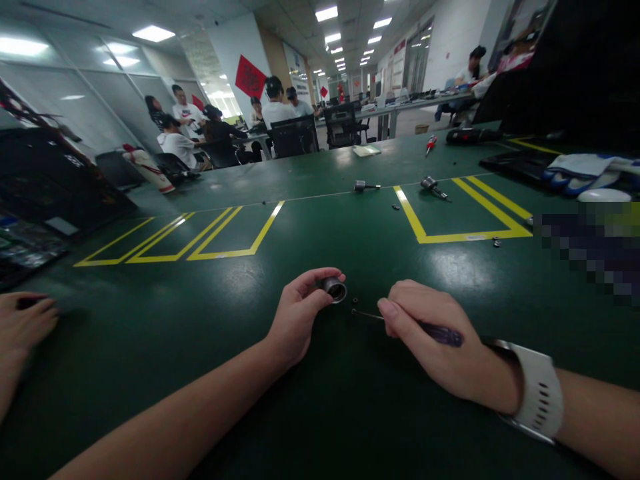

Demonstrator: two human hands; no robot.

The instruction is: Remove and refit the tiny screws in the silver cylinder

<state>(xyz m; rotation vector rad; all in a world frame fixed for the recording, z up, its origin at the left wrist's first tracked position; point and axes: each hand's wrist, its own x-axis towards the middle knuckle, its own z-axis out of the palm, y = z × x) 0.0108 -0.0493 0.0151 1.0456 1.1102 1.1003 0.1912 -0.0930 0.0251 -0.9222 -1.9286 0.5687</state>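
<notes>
My left hand (300,310) is closed around a hollow metal cylinder (335,291), its round opening turned toward the right. In my right hand (435,333) is a screwdriver (447,335) with a dark purple handle and a thin shaft pointing left. The shaft's tip is near a tiny dark ring-shaped part (355,300), which lies on the green table between my hands. A small bit of something seems to sit at the tip, too small to name. Tip and cylinder are apart.
Yellow tape outlines (420,227) mark the table. Farther back lie two metal parts with shafts (367,187) (434,188), small metal pieces (496,243), a red screwdriver (431,145) and gloves (585,170). Another person's hand (27,327) rests at the left edge.
</notes>
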